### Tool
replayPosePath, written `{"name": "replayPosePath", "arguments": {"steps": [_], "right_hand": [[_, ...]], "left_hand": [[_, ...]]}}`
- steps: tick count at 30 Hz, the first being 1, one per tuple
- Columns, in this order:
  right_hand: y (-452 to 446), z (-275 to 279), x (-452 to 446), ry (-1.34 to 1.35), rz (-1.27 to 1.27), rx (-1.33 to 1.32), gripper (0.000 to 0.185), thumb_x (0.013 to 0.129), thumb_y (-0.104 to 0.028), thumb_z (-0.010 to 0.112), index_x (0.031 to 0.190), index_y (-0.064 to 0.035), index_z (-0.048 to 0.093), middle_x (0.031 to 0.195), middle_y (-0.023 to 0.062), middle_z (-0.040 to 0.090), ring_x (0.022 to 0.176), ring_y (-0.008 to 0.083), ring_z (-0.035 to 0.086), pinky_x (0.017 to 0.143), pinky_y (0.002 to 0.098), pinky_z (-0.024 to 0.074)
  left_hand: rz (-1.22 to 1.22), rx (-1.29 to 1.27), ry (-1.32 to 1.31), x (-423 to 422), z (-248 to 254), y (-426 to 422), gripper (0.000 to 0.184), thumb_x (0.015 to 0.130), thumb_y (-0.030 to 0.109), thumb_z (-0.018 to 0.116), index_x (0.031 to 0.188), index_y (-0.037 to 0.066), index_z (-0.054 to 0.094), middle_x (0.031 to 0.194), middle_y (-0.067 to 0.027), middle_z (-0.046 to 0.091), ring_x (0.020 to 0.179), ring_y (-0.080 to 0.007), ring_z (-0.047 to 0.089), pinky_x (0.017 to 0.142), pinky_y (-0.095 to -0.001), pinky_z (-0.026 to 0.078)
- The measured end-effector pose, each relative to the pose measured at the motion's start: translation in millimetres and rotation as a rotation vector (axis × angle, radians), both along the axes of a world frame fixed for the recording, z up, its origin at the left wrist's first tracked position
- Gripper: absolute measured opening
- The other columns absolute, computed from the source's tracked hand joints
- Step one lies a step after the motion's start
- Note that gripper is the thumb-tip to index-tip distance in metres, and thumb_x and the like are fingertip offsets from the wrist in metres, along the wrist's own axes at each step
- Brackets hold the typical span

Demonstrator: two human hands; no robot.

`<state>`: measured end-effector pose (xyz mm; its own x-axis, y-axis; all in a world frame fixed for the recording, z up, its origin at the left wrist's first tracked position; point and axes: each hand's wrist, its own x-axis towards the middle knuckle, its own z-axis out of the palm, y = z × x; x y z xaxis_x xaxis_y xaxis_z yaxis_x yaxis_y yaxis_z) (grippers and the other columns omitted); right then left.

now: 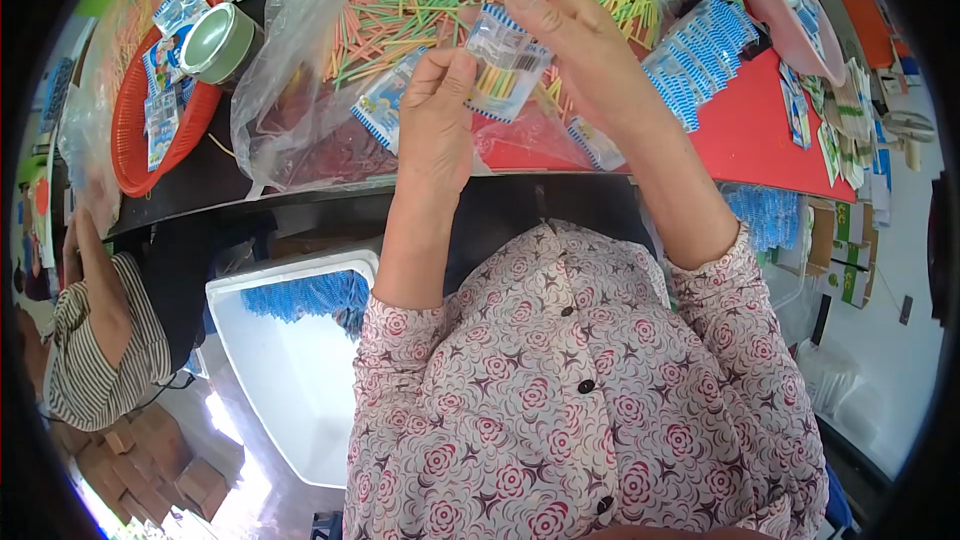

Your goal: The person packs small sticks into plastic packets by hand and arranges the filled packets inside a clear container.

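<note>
A small clear packet with blue striped edges (507,65) holds several coloured sticks. Its left edge is pinched between the thumb and fingers of my left hand (437,120). My right hand (570,35) is at the packet's upper right, fingers spread and pointing left, with a stick's tip showing by the thumb. Behind both hands lies a large heap of pink, green and yellow sticks (400,25) on clear plastic. Another blue-edged packet (385,105) lies beside my left hand, and one more (596,144) lies below my right wrist.
A stack of blue packets (700,55) lies on the red surface (740,145). At the left are a red basket (130,130) and a round tin (215,45). A pink basin (790,15) stands far right. Below is a white bin (290,390). A co-worker's striped sleeve (110,340) shows at left.
</note>
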<state>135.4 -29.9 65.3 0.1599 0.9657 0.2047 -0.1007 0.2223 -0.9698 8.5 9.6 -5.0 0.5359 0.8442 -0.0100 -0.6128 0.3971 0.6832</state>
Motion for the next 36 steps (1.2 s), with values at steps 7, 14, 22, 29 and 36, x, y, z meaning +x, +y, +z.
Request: {"name": "replayPosePath", "arguments": {"steps": [7, 14, 22, 29, 36], "right_hand": [[-15.7, 2.7, 11.8, -0.666, -0.179, 0.002, 0.038, 0.088, -0.018, 0.061, 0.124, -0.0090, 0.056, 0.116, 0.0018, 0.061, 0.103, 0.0137, 0.057, 0.089, 0.0266, 0.0444], [-26.1, -15.3, 42.2, -0.621, -0.077, -0.023, 0.057, 0.095, -0.030, 0.053, 0.143, -0.0087, 0.033, 0.121, 0.0102, 0.056, 0.104, 0.0187, 0.055, 0.088, 0.0280, 0.0438], [-74.5, 10.5, 45.2, -0.629, -0.276, -0.267, 0.038, 0.085, -0.012, 0.063, 0.123, -0.0105, 0.057, 0.112, 0.0030, 0.062, 0.099, 0.0132, 0.057, 0.086, 0.0251, 0.0446], [-107.5, -41.2, 53.1, -1.224, -0.404, -0.128, 0.033, 0.083, -0.009, 0.063, 0.116, -0.0116, 0.062, 0.112, 0.0083, 0.062, 0.102, 0.0207, 0.057, 0.092, 0.0313, 0.0408], [-113.2, -44.9, 65.0, -1.349, -0.467, 0.039, 0.031, 0.081, -0.009, 0.062, 0.112, -0.0117, 0.063, 0.125, 0.0098, 0.055, 0.120, 0.0280, 0.047, 0.102, 0.0427, 0.0321]], "left_hand": [[0.106, 0.022, -0.017, 10.8, 0.3, -10.2, 0.005, 0.093, 0.010, 0.057, 0.093, 0.005, 0.059, 0.092, -0.0015, 0.063, 0.080, -0.0066, 0.057, 0.074, -0.0215, 0.046], [-0.024, 0.033, -0.011, 21.2, 8.2, -20.3, 0.009, 0.092, 0.009, 0.058, 0.100, 0.005, 0.059, 0.094, -0.0026, 0.064, 0.083, -0.0066, 0.057, 0.075, -0.0226, 0.046], [-0.099, 0.277, 0.265, 29.5, 18.2, -41.3, 0.015, 0.087, 0.011, 0.064, 0.098, 0.003, 0.060, 0.100, -0.0037, 0.063, 0.089, -0.0117, 0.057, 0.079, -0.0260, 0.044], [0.182, 1.415, 0.933, 33.0, 2.7, -53.2, 0.026, 0.072, 0.015, 0.072, 0.093, 0.005, 0.061, 0.093, -0.0071, 0.060, 0.090, -0.0246, 0.054, 0.084, -0.0384, 0.038], [0.094, 1.538, 1.058, 51.3, -1.2, -63.5, 0.025, 0.071, 0.018, 0.070, 0.091, 0.007, 0.061, 0.086, -0.0083, 0.060, 0.090, -0.0267, 0.054, 0.082, -0.0412, 0.036]]}}
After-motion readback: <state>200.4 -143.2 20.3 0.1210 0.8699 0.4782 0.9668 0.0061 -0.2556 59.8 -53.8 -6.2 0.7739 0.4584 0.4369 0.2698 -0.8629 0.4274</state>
